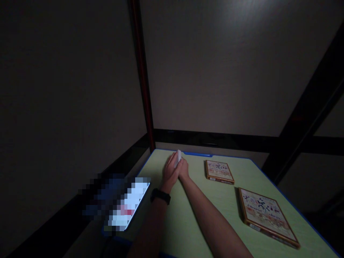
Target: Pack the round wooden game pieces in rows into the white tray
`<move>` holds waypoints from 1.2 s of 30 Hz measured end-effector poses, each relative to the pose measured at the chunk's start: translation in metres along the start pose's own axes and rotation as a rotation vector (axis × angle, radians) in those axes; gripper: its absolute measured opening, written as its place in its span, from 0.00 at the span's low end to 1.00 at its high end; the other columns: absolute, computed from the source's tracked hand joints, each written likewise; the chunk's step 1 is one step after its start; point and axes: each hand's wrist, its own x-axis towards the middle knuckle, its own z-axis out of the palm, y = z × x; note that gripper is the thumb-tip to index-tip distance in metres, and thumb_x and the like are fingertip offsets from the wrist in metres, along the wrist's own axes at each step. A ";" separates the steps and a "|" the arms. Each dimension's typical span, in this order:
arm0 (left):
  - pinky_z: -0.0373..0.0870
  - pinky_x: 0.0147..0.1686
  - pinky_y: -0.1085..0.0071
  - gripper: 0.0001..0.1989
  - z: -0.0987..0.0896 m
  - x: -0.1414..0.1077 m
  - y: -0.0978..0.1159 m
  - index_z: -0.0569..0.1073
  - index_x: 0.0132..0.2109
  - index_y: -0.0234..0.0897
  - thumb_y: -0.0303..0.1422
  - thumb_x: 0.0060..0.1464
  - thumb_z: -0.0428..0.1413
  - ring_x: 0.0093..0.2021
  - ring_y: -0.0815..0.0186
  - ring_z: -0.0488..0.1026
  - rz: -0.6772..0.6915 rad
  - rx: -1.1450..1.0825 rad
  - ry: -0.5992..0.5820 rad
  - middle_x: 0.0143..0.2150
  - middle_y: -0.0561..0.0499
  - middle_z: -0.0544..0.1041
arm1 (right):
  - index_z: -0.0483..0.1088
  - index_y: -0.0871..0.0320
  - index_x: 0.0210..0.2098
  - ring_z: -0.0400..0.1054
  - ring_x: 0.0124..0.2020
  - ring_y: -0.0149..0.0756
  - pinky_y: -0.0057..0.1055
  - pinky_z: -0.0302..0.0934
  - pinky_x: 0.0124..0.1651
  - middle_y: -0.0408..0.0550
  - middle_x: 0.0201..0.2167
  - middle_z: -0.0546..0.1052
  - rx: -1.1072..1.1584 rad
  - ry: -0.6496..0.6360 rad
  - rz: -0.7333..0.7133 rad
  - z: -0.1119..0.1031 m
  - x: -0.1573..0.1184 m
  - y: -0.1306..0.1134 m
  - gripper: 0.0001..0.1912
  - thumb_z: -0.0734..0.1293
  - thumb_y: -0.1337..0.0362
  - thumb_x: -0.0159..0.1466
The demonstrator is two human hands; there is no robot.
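At the far part of the green table (pixel 199 215), my two hands are together around a small white block (pixel 177 158), about the size of a deck of cards. My left hand (pixel 170 172), with a black watch (pixel 160 196) on its wrist, is wrapped along the block's left side. Against its right side presses my right hand (pixel 183 169), fingers closed. Only the block's upper end and one narrow side show; the palms hide the rest, so its exact kind is unclear.
Two flat boxes labelled Chinese chess lie on the right: a smaller-looking box (pixel 219 171) farther off and a nearer box (pixel 267 215). On the left is a lit, blurred-out screen (pixel 131 200). Grey walls rise behind the table's blue edge.
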 end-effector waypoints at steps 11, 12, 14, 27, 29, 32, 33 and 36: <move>0.59 0.66 0.58 0.25 -0.002 -0.001 0.001 0.73 0.60 0.40 0.43 0.58 0.56 0.63 0.53 0.68 0.019 -0.082 0.116 0.63 0.44 0.72 | 0.77 0.62 0.38 0.75 0.36 0.42 0.28 0.63 0.38 0.56 0.37 0.82 -0.127 -0.015 0.089 -0.009 -0.008 -0.015 0.13 0.61 0.68 0.65; 0.60 0.65 0.58 0.24 -0.002 -0.001 0.000 0.74 0.59 0.40 0.43 0.58 0.57 0.62 0.53 0.68 0.018 -0.095 0.142 0.62 0.44 0.73 | 0.78 0.62 0.39 0.75 0.37 0.41 0.28 0.63 0.38 0.56 0.37 0.82 -0.127 -0.017 0.090 -0.010 -0.008 -0.016 0.13 0.60 0.67 0.66; 0.61 0.64 0.59 0.23 -0.002 0.000 -0.002 0.75 0.58 0.39 0.43 0.59 0.56 0.61 0.54 0.69 0.002 -0.142 0.195 0.61 0.43 0.74 | 0.77 0.60 0.40 0.75 0.37 0.41 0.28 0.62 0.38 0.55 0.37 0.82 -0.126 -0.019 0.087 -0.010 -0.008 -0.017 0.16 0.58 0.65 0.68; 0.65 0.60 0.65 0.25 -0.003 0.004 -0.005 0.75 0.56 0.36 0.46 0.57 0.57 0.60 0.56 0.70 -0.135 -0.464 0.255 0.59 0.43 0.75 | 0.77 0.58 0.40 0.72 0.46 0.40 0.33 0.61 0.53 0.53 0.43 0.81 -0.148 -0.077 -0.129 -0.014 -0.017 -0.023 0.15 0.58 0.66 0.68; 0.65 0.60 0.64 0.25 -0.003 0.004 -0.006 0.75 0.56 0.36 0.46 0.57 0.57 0.60 0.56 0.70 -0.119 -0.477 0.220 0.60 0.43 0.75 | 0.76 0.57 0.44 0.70 0.51 0.41 0.37 0.56 0.61 0.52 0.48 0.80 -0.149 -0.084 -0.214 -0.014 -0.019 -0.022 0.14 0.60 0.68 0.65; 0.63 0.62 0.63 0.25 -0.006 0.004 -0.011 0.75 0.57 0.35 0.46 0.58 0.57 0.61 0.56 0.70 -0.103 -0.492 0.193 0.60 0.42 0.74 | 0.77 0.56 0.45 0.70 0.52 0.41 0.42 0.50 0.67 0.50 0.50 0.79 -0.166 -0.109 -0.345 -0.014 -0.019 -0.019 0.16 0.62 0.71 0.62; 0.63 0.63 0.63 0.26 -0.007 0.005 -0.012 0.74 0.57 0.35 0.46 0.58 0.56 0.61 0.55 0.70 -0.103 -0.494 0.181 0.61 0.42 0.74 | 0.77 0.56 0.44 0.70 0.51 0.41 0.42 0.50 0.66 0.50 0.49 0.80 -0.181 -0.123 -0.372 -0.013 -0.019 -0.018 0.16 0.62 0.72 0.61; 0.64 0.62 0.61 0.25 -0.011 0.006 -0.015 0.75 0.57 0.35 0.45 0.58 0.57 0.60 0.55 0.71 -0.110 -0.503 0.112 0.60 0.42 0.75 | 0.78 0.57 0.41 0.70 0.50 0.43 0.41 0.56 0.61 0.52 0.45 0.81 -0.236 -0.175 -0.401 -0.012 -0.019 -0.017 0.15 0.63 0.73 0.58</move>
